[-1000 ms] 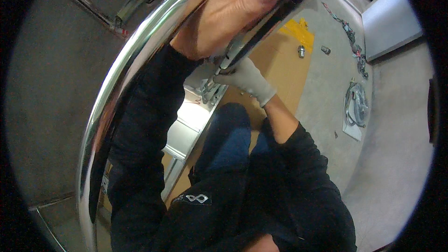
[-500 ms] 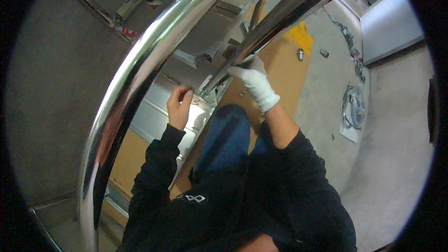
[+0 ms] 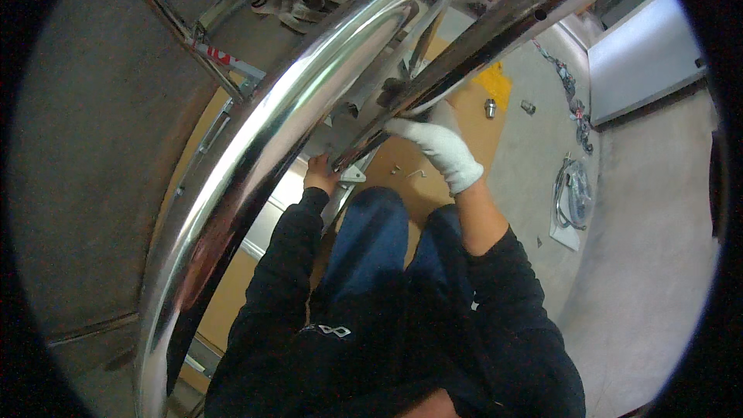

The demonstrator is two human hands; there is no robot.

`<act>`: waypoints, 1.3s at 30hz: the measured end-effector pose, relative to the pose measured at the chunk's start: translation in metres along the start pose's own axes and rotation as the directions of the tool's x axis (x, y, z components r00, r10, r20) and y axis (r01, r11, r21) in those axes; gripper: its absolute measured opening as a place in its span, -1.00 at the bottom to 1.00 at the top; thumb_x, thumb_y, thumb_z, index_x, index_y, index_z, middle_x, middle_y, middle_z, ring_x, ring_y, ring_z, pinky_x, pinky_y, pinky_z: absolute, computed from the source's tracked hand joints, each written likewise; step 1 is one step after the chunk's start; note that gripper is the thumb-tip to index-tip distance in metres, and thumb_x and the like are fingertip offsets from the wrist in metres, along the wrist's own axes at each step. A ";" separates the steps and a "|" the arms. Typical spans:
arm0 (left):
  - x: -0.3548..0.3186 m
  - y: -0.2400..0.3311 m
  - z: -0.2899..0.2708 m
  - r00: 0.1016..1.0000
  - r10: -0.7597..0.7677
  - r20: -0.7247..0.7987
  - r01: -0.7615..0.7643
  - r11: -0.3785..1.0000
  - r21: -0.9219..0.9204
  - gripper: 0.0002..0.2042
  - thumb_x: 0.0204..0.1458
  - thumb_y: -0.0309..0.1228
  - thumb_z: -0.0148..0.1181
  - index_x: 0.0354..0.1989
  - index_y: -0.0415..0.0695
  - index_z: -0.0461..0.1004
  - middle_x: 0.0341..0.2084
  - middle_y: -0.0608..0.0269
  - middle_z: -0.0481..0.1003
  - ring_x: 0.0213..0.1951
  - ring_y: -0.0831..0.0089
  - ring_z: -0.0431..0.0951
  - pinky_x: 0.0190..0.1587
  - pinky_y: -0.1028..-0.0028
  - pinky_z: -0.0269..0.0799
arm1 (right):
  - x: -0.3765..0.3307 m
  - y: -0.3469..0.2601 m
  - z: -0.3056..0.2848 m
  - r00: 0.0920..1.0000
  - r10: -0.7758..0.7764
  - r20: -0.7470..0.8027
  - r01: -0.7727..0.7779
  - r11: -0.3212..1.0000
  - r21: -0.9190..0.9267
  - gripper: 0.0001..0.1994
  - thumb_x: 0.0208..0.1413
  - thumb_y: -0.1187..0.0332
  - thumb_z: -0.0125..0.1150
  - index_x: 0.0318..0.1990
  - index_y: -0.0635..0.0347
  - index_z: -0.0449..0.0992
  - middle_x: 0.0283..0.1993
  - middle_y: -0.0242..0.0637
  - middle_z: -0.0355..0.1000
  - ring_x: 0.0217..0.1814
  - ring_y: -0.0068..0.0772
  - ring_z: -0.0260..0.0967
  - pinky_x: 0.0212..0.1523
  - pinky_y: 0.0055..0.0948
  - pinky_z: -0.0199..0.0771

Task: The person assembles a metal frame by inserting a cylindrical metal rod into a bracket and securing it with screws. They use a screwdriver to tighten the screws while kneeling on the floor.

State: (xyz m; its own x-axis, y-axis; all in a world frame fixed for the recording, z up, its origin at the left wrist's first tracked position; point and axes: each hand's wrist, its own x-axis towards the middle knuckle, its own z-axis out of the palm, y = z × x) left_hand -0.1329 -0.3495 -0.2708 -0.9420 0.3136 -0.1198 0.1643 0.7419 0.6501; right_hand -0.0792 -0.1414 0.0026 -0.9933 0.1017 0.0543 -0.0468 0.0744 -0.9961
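Observation:
A thick polished steel rail [image 3: 255, 162] curves from top centre down the left. A dark straight metal bar [image 3: 472, 42] runs diagonally from the upper right to its lower end near the middle. My right hand [image 3: 437, 143], in a white glove, grips this bar close to its lower end. My bare left hand [image 3: 320, 174] reaches under the curved rail and touches the bar's lower tip beside a small light metal bracket [image 3: 352, 176]. Its fingers are partly hidden behind the bar.
Cardboard sheets [image 3: 410, 170] lie on the concrete floor beneath my legs. Small bolts [image 3: 490, 107] and a yellow piece [image 3: 495, 81] sit beyond them. Coiled cable on white paper [image 3: 571, 197] lies to the right. A large grey metal wall [image 3: 85, 147] fills the left.
My left hand dropped from up on the bar, close to the camera, down to the bar's lower end. My gloved right hand stayed on the bar.

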 end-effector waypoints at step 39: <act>0.004 -0.045 0.083 0.862 -0.445 0.244 0.349 0.170 -0.922 -0.69 -0.18 -0.53 0.28 -0.22 -0.31 0.41 -0.57 0.13 0.49 -0.67 0.40 0.45 -0.67 0.43 0.36 | 0.034 -0.117 0.046 0.871 -0.459 0.174 0.487 0.763 -0.425 -0.67 -0.21 0.23 0.43 -0.32 0.26 0.57 -0.44 -0.32 0.49 -0.43 -0.52 0.44 -0.34 -0.54 0.46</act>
State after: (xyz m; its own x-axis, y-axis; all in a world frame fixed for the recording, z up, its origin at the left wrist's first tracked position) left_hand -0.1197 -0.3324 -0.3625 -0.8135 0.0849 -0.5754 -0.5703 -0.3107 0.7604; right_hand -0.1127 -0.1921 0.1176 -0.8620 -0.1183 0.4928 -0.4750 0.5278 -0.7042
